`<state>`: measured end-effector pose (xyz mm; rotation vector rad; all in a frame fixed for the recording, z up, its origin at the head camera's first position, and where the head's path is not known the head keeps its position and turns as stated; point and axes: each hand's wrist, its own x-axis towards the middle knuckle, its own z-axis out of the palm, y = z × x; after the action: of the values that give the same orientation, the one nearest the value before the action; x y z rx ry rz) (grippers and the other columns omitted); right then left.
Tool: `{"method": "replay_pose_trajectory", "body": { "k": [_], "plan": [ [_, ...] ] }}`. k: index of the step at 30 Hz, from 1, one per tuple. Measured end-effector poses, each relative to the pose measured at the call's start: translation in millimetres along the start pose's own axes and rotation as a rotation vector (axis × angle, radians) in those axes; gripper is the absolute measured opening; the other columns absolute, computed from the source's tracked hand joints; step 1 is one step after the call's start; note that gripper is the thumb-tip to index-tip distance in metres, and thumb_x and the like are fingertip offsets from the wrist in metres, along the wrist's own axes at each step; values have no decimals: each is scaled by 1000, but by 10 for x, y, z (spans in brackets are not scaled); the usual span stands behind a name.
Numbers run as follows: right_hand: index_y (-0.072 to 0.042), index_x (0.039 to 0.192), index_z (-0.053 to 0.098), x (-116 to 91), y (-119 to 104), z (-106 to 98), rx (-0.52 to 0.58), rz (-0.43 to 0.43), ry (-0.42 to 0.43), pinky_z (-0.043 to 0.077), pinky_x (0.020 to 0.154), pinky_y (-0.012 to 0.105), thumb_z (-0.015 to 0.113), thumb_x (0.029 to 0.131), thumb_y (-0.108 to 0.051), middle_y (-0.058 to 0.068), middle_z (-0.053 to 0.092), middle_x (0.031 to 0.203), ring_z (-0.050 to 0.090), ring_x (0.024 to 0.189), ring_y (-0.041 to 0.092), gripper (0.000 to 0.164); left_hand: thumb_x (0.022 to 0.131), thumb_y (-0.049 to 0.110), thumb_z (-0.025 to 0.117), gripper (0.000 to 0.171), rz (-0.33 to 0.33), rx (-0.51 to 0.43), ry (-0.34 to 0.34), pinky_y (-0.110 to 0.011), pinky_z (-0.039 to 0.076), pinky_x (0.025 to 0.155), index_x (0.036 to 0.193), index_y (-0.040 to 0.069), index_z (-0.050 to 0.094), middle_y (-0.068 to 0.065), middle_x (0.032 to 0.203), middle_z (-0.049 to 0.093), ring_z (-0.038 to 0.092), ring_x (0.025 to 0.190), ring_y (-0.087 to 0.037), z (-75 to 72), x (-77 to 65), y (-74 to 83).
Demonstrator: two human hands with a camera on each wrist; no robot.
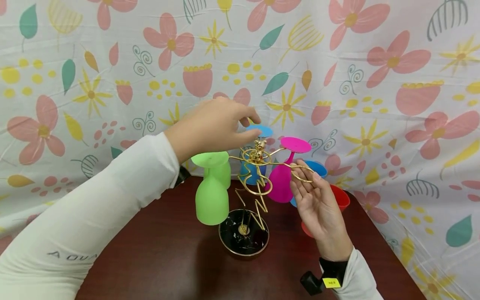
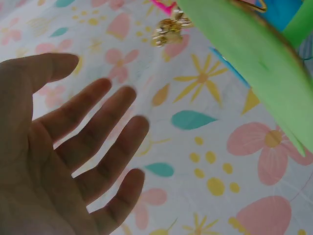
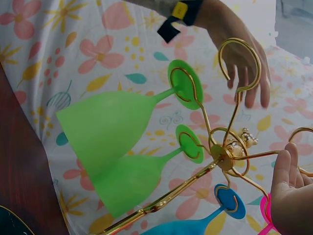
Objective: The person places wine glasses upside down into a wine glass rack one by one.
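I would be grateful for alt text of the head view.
At a gold rack on a dark table, a person's right hand touches an unfilled loop while the left hand hovers near the rack's top. Two green goblets, a blue one and a pink one hang upside down; another blue one and a red one show behind the right hand.

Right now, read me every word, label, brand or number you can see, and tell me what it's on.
"AQUA", on the left sleeve; more may be hidden in the folds.
Yellow label on the right wrist strap: too small to read.
Yellow tag on the left wrist strap: too blurred to read.
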<state>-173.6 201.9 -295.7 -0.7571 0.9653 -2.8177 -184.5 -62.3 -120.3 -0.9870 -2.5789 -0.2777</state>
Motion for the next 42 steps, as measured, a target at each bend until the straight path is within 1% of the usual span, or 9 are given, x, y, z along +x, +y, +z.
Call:
{"method": "replay_pose_trajectory", "body": {
  "k": [4, 7, 10, 13, 20, 24, 31, 38, 42],
  "plan": [
    [0, 146, 46, 0, -24, -21, 12, -9, -34, 42, 106, 27, 38, 109, -20, 13, 58, 135, 56, 123, 21, 43, 97, 40, 63, 34, 77, 20, 250, -44, 46, 81, 125, 21, 70, 7, 109, 71, 63, 99, -12, 34, -259, -31],
    [0, 146, 47, -8, -27, -37, 21, -9, -50, 41, 106, 27, 37, 109, -20, 13, 58, 135, 56, 123, 21, 43, 96, 37, 66, 36, 113, -46, 410, -49, 45, 87, 127, 18, 69, 5, 117, 69, 61, 108, -15, 134, -459, -70],
    [-1, 146, 48, -25, -19, -52, 22, 0, -56, 40, 107, 27, 36, 109, -20, 13, 57, 136, 55, 124, 20, 43, 95, 33, 68, 44, 118, -127, 514, -52, 42, 91, 135, 15, 62, 2, 127, 64, 57, 116, -18, 277, -674, -129],
    [-1, 146, 48, -41, -14, -66, 11, 4, -60, 40, 107, 27, 35, 110, -20, 12, 57, 137, 55, 125, 20, 43, 96, 31, 66, 55, 70, -187, 564, -51, 41, 93, 146, 15, 51, 0, 138, 57, 53, 122, -18, 454, -888, -204],
    [0, 147, 46, -63, -18, -92, 10, 10, -94, 39, 108, 28, 34, 110, -19, 12, 57, 137, 54, 126, 20, 44, 97, 24, 64, 68, -89, -315, 571, -49, 37, 107, 156, 12, 32, -7, 150, 44, 41, 136, -25, 992, -1316, -392],
    [0, 148, 44, -74, -26, -100, -2, 5, -111, 38, 109, 28, 33, 110, -18, 12, 56, 138, 53, 128, 20, 44, 99, 21, 63, 69, -178, -357, 529, -53, 34, 108, 157, 12, 29, -10, 150, 42, 39, 138, -26, 1325, -1506, -496],
    [-1, 148, 45, -66, -31, -104, -24, 10, -109, 40, 107, 28, 33, 110, -19, 11, 57, 136, 54, 127, 20, 44, 99, 26, 63, 64, -278, -316, 424, -60, 35, 104, 155, 12, 34, -10, 150, 43, 40, 138, -28, 1836, -1759, -523],
    [0, 147, 46, -65, -46, -117, -9, 19, -133, 41, 106, 29, 32, 110, -17, 12, 60, 133, 58, 124, 22, 43, 97, 39, 65, 67, -368, -285, 313, -66, 35, 101, 154, 17, 37, -5, 152, 42, 39, 138, -30, 2178, -1928, -496],
    [2, 149, 42, -62, -72, -103, -97, -11, -142, 42, 106, 30, 31, 111, -16, 13, 61, 133, 59, 123, 24, 44, 97, 41, 65, 67, -391, -297, 295, -66, 35, 100, 154, 17, 37, -6, 152, 42, 38, 138, -31, 2290, -1968, -501]
  ]
}}
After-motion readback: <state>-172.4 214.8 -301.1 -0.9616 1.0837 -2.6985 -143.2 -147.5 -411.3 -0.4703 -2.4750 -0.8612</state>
